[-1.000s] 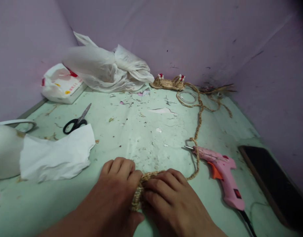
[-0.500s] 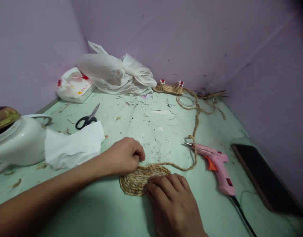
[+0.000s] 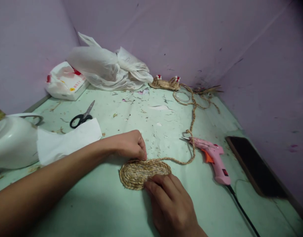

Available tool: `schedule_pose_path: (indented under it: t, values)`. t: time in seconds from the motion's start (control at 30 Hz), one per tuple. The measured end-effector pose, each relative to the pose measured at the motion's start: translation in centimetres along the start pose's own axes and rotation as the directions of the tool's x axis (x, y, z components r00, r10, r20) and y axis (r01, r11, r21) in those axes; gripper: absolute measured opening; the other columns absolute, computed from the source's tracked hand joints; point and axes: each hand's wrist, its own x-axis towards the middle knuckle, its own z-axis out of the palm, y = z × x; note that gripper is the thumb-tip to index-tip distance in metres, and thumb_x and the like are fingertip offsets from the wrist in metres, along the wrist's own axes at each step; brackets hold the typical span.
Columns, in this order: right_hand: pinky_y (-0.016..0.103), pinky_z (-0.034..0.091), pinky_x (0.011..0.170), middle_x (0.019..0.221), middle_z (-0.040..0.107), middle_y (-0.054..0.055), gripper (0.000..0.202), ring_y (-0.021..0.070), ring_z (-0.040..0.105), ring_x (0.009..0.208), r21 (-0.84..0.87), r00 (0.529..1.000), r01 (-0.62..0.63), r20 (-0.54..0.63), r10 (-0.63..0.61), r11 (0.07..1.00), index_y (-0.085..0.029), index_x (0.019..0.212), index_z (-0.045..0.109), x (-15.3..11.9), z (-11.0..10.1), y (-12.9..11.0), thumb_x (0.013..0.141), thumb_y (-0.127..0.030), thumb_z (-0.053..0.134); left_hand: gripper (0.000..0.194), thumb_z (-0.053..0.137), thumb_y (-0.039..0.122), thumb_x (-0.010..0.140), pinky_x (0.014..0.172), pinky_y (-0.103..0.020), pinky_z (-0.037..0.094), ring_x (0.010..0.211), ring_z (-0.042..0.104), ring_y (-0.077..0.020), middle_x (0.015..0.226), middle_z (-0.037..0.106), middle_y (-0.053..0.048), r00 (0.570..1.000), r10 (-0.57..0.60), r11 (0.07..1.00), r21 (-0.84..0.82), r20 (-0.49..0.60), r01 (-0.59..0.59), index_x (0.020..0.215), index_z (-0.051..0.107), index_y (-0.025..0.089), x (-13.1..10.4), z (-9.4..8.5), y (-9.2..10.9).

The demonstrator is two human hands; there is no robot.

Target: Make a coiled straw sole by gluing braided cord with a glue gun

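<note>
Coiled mat (image 3: 138, 174) is flat on the desk (image 3: 104, 207), around mid-width on the near side, with free cord (image 3: 174, 160) leaving its far edge to the right. Left hand (image 3: 131, 144) is narrow, fingers curled, tips down where the cord meets that far edge; we can't tell pinch from press. Right hand (image 3: 173, 204) is half curled over the mat's near right side; what's under the fingers is hidden, so we can't confirm a grip there.

Our read: step in hand is seating the cord against the mat's outer row, right hand bracing. No glue bead visible from here, so bond state unknown.

Next move calls for laying cord snug along the rim, no gap and no riding up, mat kept flat. If more glue is needed, we'd free a hand for the pink glue gun (image 3: 219, 159), on its side to the right of the mat. Watch-out: the cord crosses the gun just behind its metal tip (image 3: 185, 138), so a pull could snag or drag it. We'd clear that loop first and treat the tip as hot. Scissors (image 3: 86, 116) lie off to the left, beyond the white paper (image 3: 67, 140); not needed for seating.
</note>
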Motion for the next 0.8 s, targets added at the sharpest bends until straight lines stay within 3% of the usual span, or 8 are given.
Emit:
schedule_pose_path:
  t: [0.2, 0.57, 0.8]
  values:
    - [0.032, 0.047, 0.06, 0.078, 0.065, 0.012, 0.024, 0.0195, 0.053, 0.07, -0.056, 1.0, 0.011, -0.003, -0.011, 0.998, -0.008, 0.088, 0.065, -0.09, -0.02, -0.13, 0.079, 0.004, 0.047, 0.02, 0.059, 0.015, 0.058, 0.054, -0.024, 0.044, 0.062, 0.059, -0.0154, 0.068, 0.07, -0.009, 1.0, 0.011, 0.999, 0.039, -0.012, -0.01, 0.072, 0.072, 0.009, 0.18, 0.26, 0.05]
    - [0.034, 0.045, 0.06, 0.076, 0.066, 0.013, 0.022, 0.0199, 0.054, 0.07, -0.084, 0.999, 0.008, -0.032, -0.011, 0.996, -0.008, 0.086, 0.065, 0.07, 0.2, -0.38, 0.079, 0.003, 0.047, 0.018, 0.058, 0.014, 0.057, 0.053, -0.024, 0.043, 0.06, 0.058, -0.015, 0.065, 0.069, -0.007, 0.995, 0.09, 0.995, 0.044, -0.033, -0.089, 0.069, 0.071, 0.011, 0.16, 0.32, -0.6]
    - [0.033, 0.043, 0.062, 0.077, 0.066, 0.01, 0.023, 0.0191, 0.055, 0.07, -0.115, 1.0, 0.0, -0.013, -0.001, 0.993, -0.011, 0.087, 0.065, -0.18, 0.2, -0.08, 0.082, 0.001, 0.046, 0.015, 0.06, 0.013, 0.056, 0.053, -0.024, 0.042, 0.059, 0.056, -0.0142, 0.062, 0.066, -0.005, 0.997, 0.063, 0.998, 0.03, -0.041, -0.062, 0.066, 0.07, 0.011, 0.15, 0.4, -0.28]
